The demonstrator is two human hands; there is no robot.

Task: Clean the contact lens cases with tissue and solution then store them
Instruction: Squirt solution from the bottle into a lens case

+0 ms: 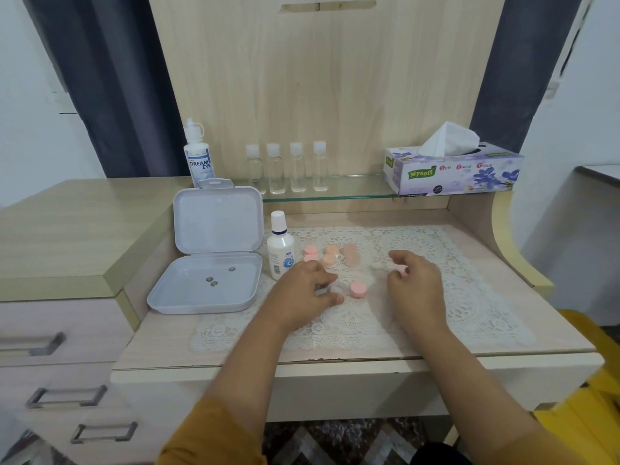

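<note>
Pink and peach lens case caps [330, 255] sit in a small cluster on the lace mat [469, 297], just beyond the left hand [302, 290]. One more pink cap [358, 289] lies alone on the mat between the two hands, just right of the left hand's fingertips. A clear lens case [335, 289] lies under those fingertips; the left grip is curled over it, thumb and fingers touching or pinching it, though blur hides the exact contact. The right hand [414, 280] is to the right, its grip loosely clenched, and a small pink piece [402, 271] shows pinched at its fingertips; what that piece is cannot be told for certain.

A small white solution bottle [280, 246] stands upright at the left edge of the mat, close to the left hand's far side. Left of it, an open grey storage box [208, 286] rests on the counter [335, 355], lid raised, with three small round bits [214, 280] in its tray. Farther back at the left, a taller bottle labelled Dream Eye [198, 156] stands behind the box lid. On the glass shelf [352, 193] at the far side stand four small clear bottles [285, 167] in a row, and a tissue box [453, 171] sits at the shelf's right end with a white tissue [449, 139] pulled up from its slot. Drawers [67, 380] line the near left.
</note>
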